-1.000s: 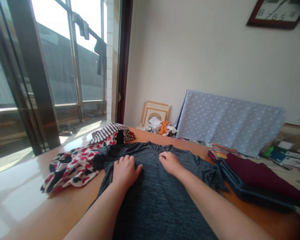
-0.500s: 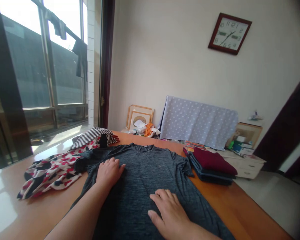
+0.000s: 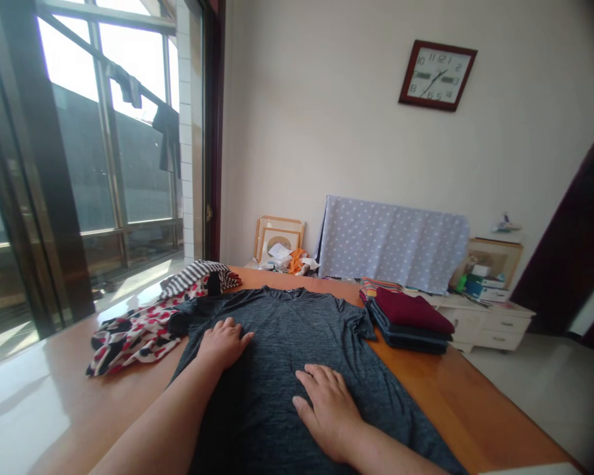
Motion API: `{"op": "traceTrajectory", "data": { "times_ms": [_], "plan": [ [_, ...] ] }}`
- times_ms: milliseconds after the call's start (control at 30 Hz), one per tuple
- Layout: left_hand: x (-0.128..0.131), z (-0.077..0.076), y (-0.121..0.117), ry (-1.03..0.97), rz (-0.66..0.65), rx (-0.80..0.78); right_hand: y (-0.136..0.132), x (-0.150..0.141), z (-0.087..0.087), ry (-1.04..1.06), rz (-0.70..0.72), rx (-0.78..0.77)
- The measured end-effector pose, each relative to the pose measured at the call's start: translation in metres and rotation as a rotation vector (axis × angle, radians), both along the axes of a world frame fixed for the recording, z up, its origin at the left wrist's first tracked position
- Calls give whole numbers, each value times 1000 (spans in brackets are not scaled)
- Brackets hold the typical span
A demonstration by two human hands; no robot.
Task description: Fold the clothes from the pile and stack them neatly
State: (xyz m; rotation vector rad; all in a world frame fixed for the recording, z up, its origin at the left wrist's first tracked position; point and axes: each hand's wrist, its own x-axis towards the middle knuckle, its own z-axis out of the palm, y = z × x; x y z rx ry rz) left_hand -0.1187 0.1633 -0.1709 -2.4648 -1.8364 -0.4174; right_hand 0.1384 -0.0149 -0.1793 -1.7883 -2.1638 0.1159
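Note:
A dark grey-blue T-shirt [image 3: 272, 376] lies spread flat on the orange-brown table, its collar at the far side and its lower part running out of view toward me. My left hand [image 3: 224, 344] rests palm down on the shirt's left chest, below the sleeve, fingers stretched out. Lower and to the right, my right hand [image 3: 327, 409] lies on the middle of the shirt with thumb and fingers apart. Neither hand grips the fabric. The shirt's left sleeve overlaps a red, black and white patterned garment [image 3: 138, 330].
Beyond the patterned garment lies a striped cloth [image 3: 195, 274]. A stack of folded clothes [image 3: 410, 316], maroon on top, sits right of the shirt on the table [image 3: 455, 396]. Behind stand a polka-dot cloth cover [image 3: 391, 244], picture frames [image 3: 280, 237] and a white cabinet [image 3: 495, 330].
The camera view has shifted slightly, moving the clock left and down in the picture. Both hands stay flat on the T-shirt, with hardly any movement over the fabric.

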Motion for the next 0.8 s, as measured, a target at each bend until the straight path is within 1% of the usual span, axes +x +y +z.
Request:
{"op": "traceTrajectory", "data": {
  "times_ms": [200,433,533,700,800],
  "plan": [
    [-5,1,-15,-1,-10,-47,-2,1,-1,2,13,17],
    [-23,-9,-23,-23,-71,-102,-3,2,-2,7,24,32],
    [-27,-11,-25,-31,-85,-105,-3,2,-4,9,28,41],
    [-30,-7,-30,-57,-104,-172,-3,2,-5,4,28,40],
    [-33,-1,-36,-87,-79,-139,-4,2,-4,-4,32,41]
  ]
}}
